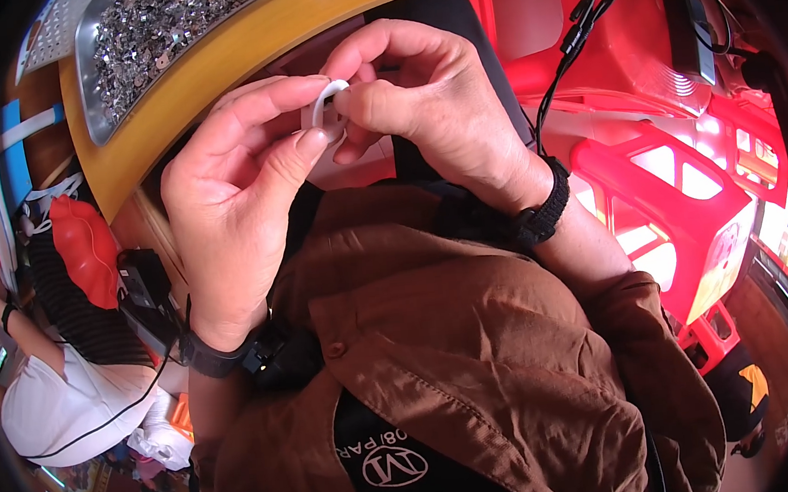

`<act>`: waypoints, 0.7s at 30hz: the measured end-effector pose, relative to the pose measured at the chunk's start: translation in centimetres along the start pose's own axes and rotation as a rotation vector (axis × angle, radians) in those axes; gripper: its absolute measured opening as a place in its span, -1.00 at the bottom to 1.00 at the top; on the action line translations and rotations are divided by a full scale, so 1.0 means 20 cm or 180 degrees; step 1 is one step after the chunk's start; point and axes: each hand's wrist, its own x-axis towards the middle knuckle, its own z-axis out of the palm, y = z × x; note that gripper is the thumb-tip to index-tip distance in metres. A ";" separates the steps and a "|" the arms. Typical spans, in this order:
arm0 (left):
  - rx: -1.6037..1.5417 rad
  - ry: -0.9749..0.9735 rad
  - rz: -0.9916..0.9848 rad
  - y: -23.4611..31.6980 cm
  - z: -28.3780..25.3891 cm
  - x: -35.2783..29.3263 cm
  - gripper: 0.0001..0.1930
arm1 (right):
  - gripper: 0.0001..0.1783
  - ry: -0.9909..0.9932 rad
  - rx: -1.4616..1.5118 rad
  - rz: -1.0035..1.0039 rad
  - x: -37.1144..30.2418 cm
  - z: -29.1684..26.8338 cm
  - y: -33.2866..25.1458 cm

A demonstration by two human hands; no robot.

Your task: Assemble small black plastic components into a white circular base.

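Observation:
My left hand [236, 180] and my right hand [424, 96] meet just below the edge of a yellow wooden table [239, 45]. Together they pinch a small white plastic ring-shaped part [323, 108] between thumbs and fingertips. The left forefinger curls over its top, and most of the part is hidden by my fingers. Both wrists wear black bands. My brown open shirt [476, 350] fills the lower middle of the view.
A metal tray [155, 33] heaped with several small shiny metal pieces sits on the table above my hands. Red plastic stools [676, 187] stand at the right, with black cables [580, 28] hanging. Another person in a white top [64, 401] sits at the left.

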 end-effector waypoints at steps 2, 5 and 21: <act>-0.0058 0.0003 -0.0057 0.00 0.00 0.01 -0.75 | -0.84 -0.0075 0.0014 -0.0206 0.00 -0.01 0.02; -0.0317 -0.0011 -0.0395 0.01 -0.03 0.01 -0.75 | -0.79 -0.0197 -0.0058 -0.0197 0.01 -0.04 0.01; -0.0411 0.0164 -0.0838 0.07 -0.04 -0.01 -0.62 | -0.73 -0.0370 -0.3466 -0.3061 0.00 -0.02 -0.03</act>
